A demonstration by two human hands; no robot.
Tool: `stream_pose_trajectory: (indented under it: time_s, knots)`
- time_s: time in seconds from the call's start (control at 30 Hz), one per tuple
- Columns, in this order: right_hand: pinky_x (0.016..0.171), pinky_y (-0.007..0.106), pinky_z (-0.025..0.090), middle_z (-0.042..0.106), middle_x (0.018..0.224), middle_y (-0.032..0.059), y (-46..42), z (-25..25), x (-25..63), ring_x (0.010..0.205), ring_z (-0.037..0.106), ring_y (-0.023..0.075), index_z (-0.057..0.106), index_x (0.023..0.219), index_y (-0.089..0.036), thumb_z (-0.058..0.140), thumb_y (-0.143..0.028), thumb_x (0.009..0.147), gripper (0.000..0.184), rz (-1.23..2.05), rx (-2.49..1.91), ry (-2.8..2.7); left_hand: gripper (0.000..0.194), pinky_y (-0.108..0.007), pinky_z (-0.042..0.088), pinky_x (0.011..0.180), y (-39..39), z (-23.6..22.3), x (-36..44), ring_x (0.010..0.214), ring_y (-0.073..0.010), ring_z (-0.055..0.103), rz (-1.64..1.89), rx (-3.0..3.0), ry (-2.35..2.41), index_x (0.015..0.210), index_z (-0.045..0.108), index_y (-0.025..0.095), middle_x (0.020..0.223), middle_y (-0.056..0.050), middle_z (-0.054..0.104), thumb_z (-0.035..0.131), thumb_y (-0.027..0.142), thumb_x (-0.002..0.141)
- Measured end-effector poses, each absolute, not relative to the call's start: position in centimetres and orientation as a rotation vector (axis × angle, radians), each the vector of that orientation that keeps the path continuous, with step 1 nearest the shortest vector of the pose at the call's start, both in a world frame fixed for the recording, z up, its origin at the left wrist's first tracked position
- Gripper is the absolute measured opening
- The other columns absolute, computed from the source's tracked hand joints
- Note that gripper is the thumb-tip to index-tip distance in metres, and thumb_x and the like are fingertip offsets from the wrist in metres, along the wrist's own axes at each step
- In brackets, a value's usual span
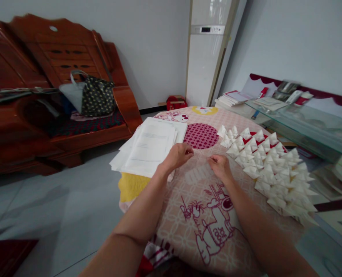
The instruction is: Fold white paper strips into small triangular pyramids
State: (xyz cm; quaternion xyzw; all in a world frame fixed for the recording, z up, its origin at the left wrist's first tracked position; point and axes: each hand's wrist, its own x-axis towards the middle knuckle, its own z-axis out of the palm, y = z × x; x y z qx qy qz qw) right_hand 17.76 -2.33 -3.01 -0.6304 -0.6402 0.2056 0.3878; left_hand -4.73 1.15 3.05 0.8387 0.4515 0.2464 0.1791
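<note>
From where I stand, left hand (179, 154) and right hand (220, 167) are over the cloth-covered bench (175, 219), a gap between them, fingertips of each drawn together; can't tell if either pinches anything, and the pale patch (198, 174) just below is too blurred to identify. White paper stack (152, 142) lies just beside the left hand; folded white paper pieces (264, 181), points up, crowd the bench's right side near the right hand.
</note>
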Motion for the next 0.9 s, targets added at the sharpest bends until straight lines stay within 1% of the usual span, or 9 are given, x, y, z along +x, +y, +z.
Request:
stream_pose_trajectory:
  time_s: [0.07, 0.1, 0.17, 0.27, 0.37, 0.47, 0.6, 0.7, 0.9]
  knots:
    - [0.053, 0.03, 0.032, 0.049, 0.048, -0.0003, -2.3, -3.2, 17.9, 0.05, 0.045, 0.016, 0.049, 0.052, -0.023, 0.055, -0.042, 0.081, 0.035, 0.534, -1.59, -1.622, 0.014, -0.028, 0.052, 0.076, 1.8, 3.6, -7.6, 0.08, -0.0176, 0.069, 0.623, 2.312, 1.299, 0.091, 0.077, 0.017, 0.091, -0.005, 0.076, 0.066, 0.018, 0.082]
    - [0.052, 0.03, 0.032, 0.049, 0.048, -0.0004, -2.3, -3.3, 17.9, 0.051, 0.044, 0.0159, 0.049, 0.053, -0.023, 0.055, -0.043, 0.081, 0.035, 0.541, -1.579, -1.622, 0.018, -0.029, 0.053, 0.079, 2.1, 3.8, -9.1, 0.083, -0.0189, 0.069, 0.597, 2.296, 1.349, 0.096, 0.076, 0.017, 0.095, -0.006, 0.076, 0.069, 0.02, 0.08]
    - [0.052, 0.03, 0.031, 0.049, 0.049, -0.0006, -2.2, -3.4, 18.0, 0.05, 0.044, 0.0155, 0.048, 0.053, -0.023, 0.054, -0.044, 0.081, 0.036, 0.553, -1.562, -1.629, 0.035, -0.034, 0.054, 0.089, 2.1, 3.7, -11.7, 0.096, -0.0225, 0.069, 0.526, 2.319, 1.438, 0.11, 0.074, 0.019, 0.11, -0.007, 0.075, 0.075, 0.024, 0.075]
    - [0.05, 0.029, 0.029, 0.047, 0.048, -0.001, -2.2, -3.5, 17.9, 0.05, 0.042, 0.0148, 0.048, 0.053, -0.023, 0.054, -0.046, 0.08, 0.037, 0.552, -1.562, -1.626, 0.059, -0.039, 0.046, 0.108, 1.4, 2.8, -13.8, 0.122, -0.0266, 0.062, 0.425, 2.385, 1.411, 0.126, 0.066, 0.021, 0.133, -0.009, 0.067, 0.082, 0.025, 0.069]
    - [0.05, 0.028, 0.028, 0.046, 0.048, -0.0014, -2.1, -3.6, 17.9, 0.051, 0.041, 0.0145, 0.049, 0.054, -0.022, 0.054, -0.047, 0.08, 0.036, 0.542, -1.553, -1.624, 0.069, -0.042, 0.038, 0.118, 0.4, 1.8, -14.2, 0.138, -0.0277, 0.051, 0.407, 2.412, 1.376, 0.134, 0.06, 0.02, 0.148, -0.011, 0.057, 0.082, 0.025, 0.069]
    - [0.05, 0.028, 0.028, 0.044, 0.048, -0.0018, -2.1, -3.5, 17.8, 0.051, 0.04, 0.014, 0.048, 0.053, -0.022, 0.054, -0.047, 0.079, 0.036, 0.541, -1.543, -1.631, 0.067, -0.043, 0.037, 0.12, -0.4, 1.0, -14.1, 0.14, -0.0275, 0.05, 0.441, 2.397, 1.373, 0.135, 0.06, 0.02, 0.15, -0.012, 0.055, 0.081, 0.027, 0.072]
    - [0.05, 0.028, 0.026, 0.041, 0.047, -0.0022, -2.2, -3.2, 17.8, 0.05, 0.038, 0.0137, 0.047, 0.052, -0.022, 0.054, -0.048, 0.078, 0.037, 0.547, -1.545, -1.624, 0.056, -0.043, 0.041, 0.116, -0.8, 0.6, -14.4, 0.134, -0.0262, 0.056, 0.545, 2.351, 1.404, 0.129, 0.064, 0.021, 0.145, -0.011, 0.06, 0.079, 0.029, 0.076]
    - [0.05, 0.028, 0.027, 0.042, 0.046, -0.002, -2.2, -3.1, 17.8, 0.05, 0.039, 0.0139, 0.047, 0.052, -0.022, 0.053, -0.046, 0.077, 0.036, 0.55, -1.538, -1.623, 0.05, -0.043, 0.045, 0.113, -0.8, 0.4, -14.6, 0.128, -0.0248, 0.061, 0.604, 2.315, 1.398, 0.125, 0.067, 0.023, 0.141, -0.009, 0.064, 0.078, 0.03, 0.077]
    - [0.049, 0.028, 0.027, 0.044, 0.047, -0.0015, -2.2, -3.1, 17.7, 0.049, 0.04, 0.0139, 0.048, 0.053, -0.022, 0.053, -0.047, 0.077, 0.035, 0.566, -1.543, -1.609, 0.044, -0.044, 0.049, 0.109, -0.9, 0.5, -14.8, 0.122, -0.0245, 0.065, 0.656, 2.242, 1.377, 0.121, 0.071, 0.022, 0.135, -0.009, 0.068, 0.077, 0.03, 0.078]
